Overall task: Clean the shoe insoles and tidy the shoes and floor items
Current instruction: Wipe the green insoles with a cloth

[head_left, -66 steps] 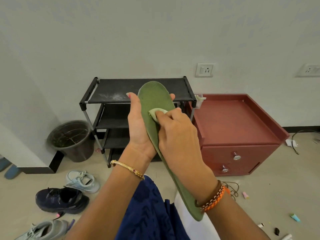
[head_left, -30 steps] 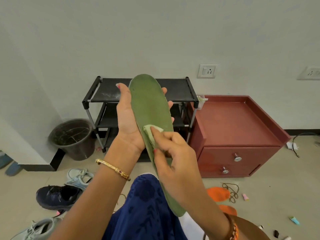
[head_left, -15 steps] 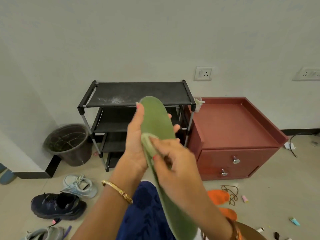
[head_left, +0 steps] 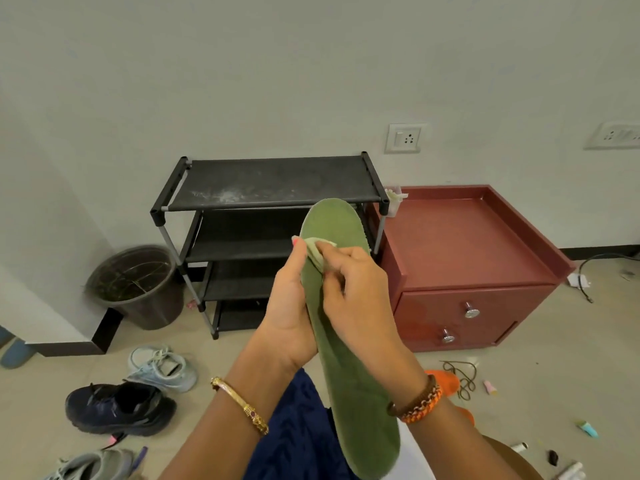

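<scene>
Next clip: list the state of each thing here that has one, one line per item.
Green insole: held up, being wiped.
Cloth: pinched against the insole.
Left hand: grips the insole.
Right hand: pinches the cloth.
Shoe rack: shelves bare, top dusty.
Cabinet: drawers closed.
Navy shoe: upright on floor.

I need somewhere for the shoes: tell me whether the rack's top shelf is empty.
Empty. The rack's top shelf holds no objects, only pale dusty smudges; the insole partly hides its front edge.

Right hand (head_left: 356,292): presses the pale cloth (head_left: 317,252) higher up the green insole (head_left: 341,306), nearer its toe end than one second ago.
</scene>
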